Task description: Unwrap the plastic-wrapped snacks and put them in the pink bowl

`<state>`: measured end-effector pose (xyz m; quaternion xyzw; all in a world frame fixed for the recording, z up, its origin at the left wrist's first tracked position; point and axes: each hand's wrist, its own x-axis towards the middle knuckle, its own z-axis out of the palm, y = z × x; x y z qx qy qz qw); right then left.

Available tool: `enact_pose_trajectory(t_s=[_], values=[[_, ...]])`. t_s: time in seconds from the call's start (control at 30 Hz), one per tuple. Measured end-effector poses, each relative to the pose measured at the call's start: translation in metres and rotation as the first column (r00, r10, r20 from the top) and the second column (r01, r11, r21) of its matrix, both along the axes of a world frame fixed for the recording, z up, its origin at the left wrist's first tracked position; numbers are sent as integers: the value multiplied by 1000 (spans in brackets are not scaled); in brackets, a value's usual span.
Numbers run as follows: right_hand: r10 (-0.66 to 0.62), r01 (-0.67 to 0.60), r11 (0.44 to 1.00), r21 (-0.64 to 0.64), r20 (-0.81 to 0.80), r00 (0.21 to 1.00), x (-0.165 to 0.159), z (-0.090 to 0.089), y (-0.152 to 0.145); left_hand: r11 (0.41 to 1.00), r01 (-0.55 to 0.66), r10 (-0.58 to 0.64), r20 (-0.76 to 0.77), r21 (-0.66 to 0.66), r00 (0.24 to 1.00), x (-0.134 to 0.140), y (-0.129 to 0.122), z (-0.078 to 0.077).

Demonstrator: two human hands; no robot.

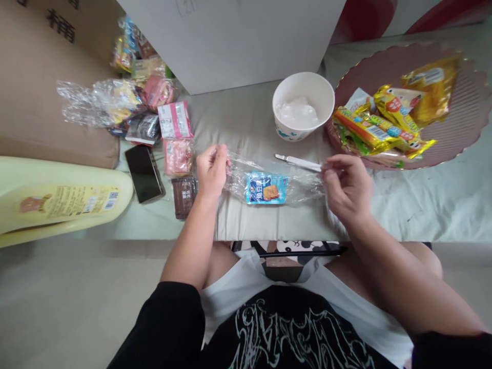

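Observation:
A sheet of clear plastic film (pixel 240 166) stretches between my two hands, low over the pale cloth. One edge of it is pinched in my left hand (pixel 212 171), thumb and fingers closed. My right hand (pixel 348 185) pinches the opposite edge the same way. A small blue snack packet (pixel 266 188) with a picture of a brown snack lies at the film's middle; whether it is on or under the film I cannot tell. Just beyond the film lies a white-handled craft knife (pixel 298 162), its handle end partly hidden near my right fingers.
A white paper tub (pixel 303 102) with crumpled clear plastic inside stands behind the knife. At right, a pink scalloped tray (pixel 461 136) bears yellow snack packets. Left are wrapped snacks (pixel 179 156), a phone (pixel 145 173) and a yellow bottle (pixel 65 195). A white box (pixel 238 46) stands behind.

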<state>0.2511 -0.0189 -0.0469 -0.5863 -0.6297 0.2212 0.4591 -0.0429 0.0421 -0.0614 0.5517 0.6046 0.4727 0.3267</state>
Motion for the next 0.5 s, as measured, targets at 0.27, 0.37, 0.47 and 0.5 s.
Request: enact_pose_trajectory(t_s=[0.27,0.37,0.47,0.5], values=[[-30,31,996,-85,13,999,3,10,-2,1000,-10,12,90,-20,996,-3,2,5],[-46,46,999,7,83,995,8,9,-2,1000,-25,25,72,-11,997,-4,4,3],[-86,58,980,190,142,986,15,12,-3,999,-24,23,11,39,1000,-3,3,1],[-117,72,962,264,159,980,17,14,-4,998,-36,37,-11,58,999,-2,2,1]])
